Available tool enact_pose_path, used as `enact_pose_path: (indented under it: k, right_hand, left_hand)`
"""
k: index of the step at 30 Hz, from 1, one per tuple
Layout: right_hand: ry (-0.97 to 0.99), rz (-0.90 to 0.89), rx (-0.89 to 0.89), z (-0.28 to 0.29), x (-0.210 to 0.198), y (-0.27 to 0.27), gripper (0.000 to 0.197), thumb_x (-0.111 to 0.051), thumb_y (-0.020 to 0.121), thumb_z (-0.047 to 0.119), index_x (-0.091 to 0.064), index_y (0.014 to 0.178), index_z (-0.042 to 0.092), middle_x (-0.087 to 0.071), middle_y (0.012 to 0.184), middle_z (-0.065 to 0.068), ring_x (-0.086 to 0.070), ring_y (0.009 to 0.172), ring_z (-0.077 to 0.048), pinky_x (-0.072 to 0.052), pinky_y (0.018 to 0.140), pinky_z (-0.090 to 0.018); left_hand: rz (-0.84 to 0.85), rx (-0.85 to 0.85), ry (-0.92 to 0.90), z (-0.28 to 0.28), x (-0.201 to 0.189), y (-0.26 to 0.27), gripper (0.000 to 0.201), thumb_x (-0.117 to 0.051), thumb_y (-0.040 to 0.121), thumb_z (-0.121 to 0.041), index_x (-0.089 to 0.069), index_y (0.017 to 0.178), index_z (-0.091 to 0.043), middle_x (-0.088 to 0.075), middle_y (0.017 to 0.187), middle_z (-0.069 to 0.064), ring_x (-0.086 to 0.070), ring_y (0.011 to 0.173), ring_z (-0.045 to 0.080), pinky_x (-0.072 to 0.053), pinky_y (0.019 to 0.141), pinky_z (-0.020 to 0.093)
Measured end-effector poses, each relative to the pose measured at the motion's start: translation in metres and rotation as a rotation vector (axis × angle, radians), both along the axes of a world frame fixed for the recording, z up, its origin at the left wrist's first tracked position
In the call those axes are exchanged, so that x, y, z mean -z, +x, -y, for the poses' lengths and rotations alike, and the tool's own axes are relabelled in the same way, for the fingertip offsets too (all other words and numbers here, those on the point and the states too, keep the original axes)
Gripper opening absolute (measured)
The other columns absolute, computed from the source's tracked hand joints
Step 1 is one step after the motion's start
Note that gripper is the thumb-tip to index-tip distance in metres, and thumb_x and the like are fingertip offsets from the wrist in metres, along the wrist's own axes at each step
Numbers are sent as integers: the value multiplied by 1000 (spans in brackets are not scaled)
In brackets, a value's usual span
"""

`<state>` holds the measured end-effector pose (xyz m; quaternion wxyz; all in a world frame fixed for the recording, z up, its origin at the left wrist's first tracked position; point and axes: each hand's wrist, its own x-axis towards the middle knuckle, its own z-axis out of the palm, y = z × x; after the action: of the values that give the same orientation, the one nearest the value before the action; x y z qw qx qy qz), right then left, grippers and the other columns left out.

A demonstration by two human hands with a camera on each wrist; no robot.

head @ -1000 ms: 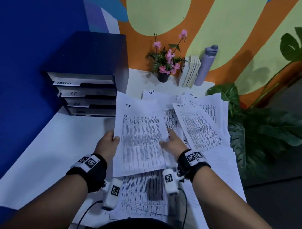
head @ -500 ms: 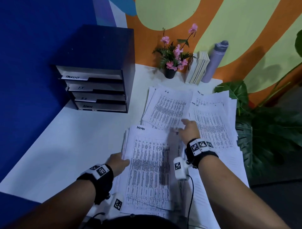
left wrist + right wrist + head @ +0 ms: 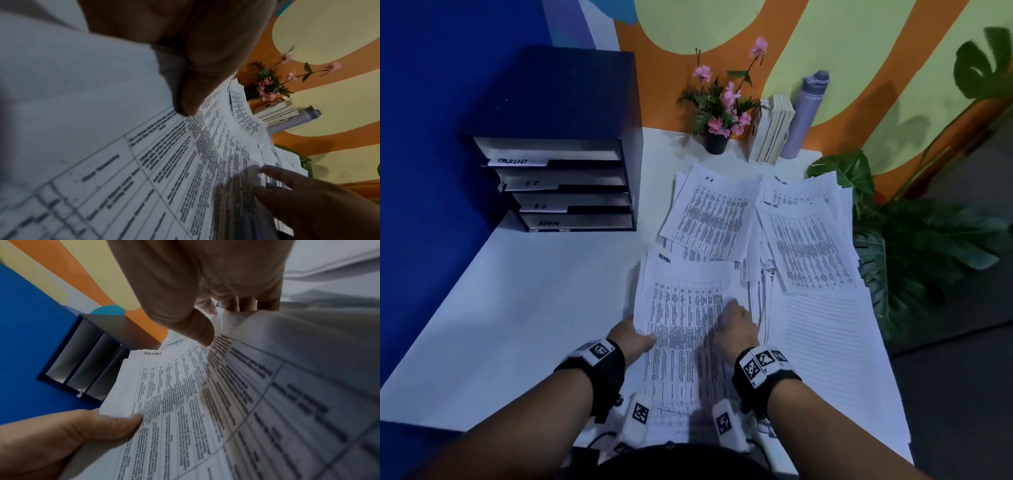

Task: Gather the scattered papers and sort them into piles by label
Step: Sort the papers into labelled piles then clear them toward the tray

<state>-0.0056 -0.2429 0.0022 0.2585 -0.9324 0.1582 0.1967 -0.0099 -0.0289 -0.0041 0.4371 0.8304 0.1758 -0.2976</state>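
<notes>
A stack of printed sheets lies at the table's front, topped by a sheet labelled ADMIN (image 3: 681, 308) (image 3: 164, 386). My left hand (image 3: 635, 337) grips the stack's left edge, thumb (image 3: 123, 421) on top. My right hand (image 3: 734, 317) holds the top sheet's right edge, with its thumb (image 3: 198, 328) pressed on the print and the fingers curled at the edge. Further back lies a sheet labelled HR (image 3: 712, 212) on other pages. To its right are sheets labelled TASK LIST (image 3: 808, 246).
A dark tray organiser (image 3: 561, 185) with slots marked TASK LIST, IT, HR and ADMIN stands at the back left. A flower pot (image 3: 717, 142), books (image 3: 772, 133) and a grey bottle (image 3: 804, 113) line the wall. Lined blank sheets (image 3: 825, 342) lie front right; a leafy plant (image 3: 914, 240) stands beside the table.
The HR sheet both hands held a second ago now lies on the back pile. My right hand came back from it to the ADMIN sheet; my left hand stayed at the stack's edge.
</notes>
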Motion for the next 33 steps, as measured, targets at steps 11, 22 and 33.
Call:
enact_pose_path:
  k: [11, 22, 33]
  right_hand:
    - [254, -131, -33, -52, -15, -10, 36, -67, 79, 17, -48, 107, 9, -53, 103, -9, -50, 89, -22, -48, 86, -41]
    - [870, -130, 391, -95, -25, 18, 88, -64, 83, -5, -11, 151, 11, -51, 113, -11, -52, 77, -22, -41, 63, -29]
    - [1047, -38, 433, -101, -44, 19, 97, -67, 78, 3, -13, 153, 30, -46, 138, 2, -54, 120, -27, -44, 97, -50]
  left_hand:
    - [138, -37, -36, -101, -78, -30, 44, -75, 80, -9, -59, 121, -17, -69, 104, 1, -65, 95, 18, -50, 77, 26]
    - [394, 114, -23, -148, -137, -35, 40, -75, 79, -9, -62, 111, -30, -71, 95, -3, -68, 87, 15, -55, 81, 34]
    - [667, 115, 337, -173, -154, -28, 22, -77, 76, -13, -58, 81, -23, -61, 68, -2, -60, 65, 21, -49, 61, 30]
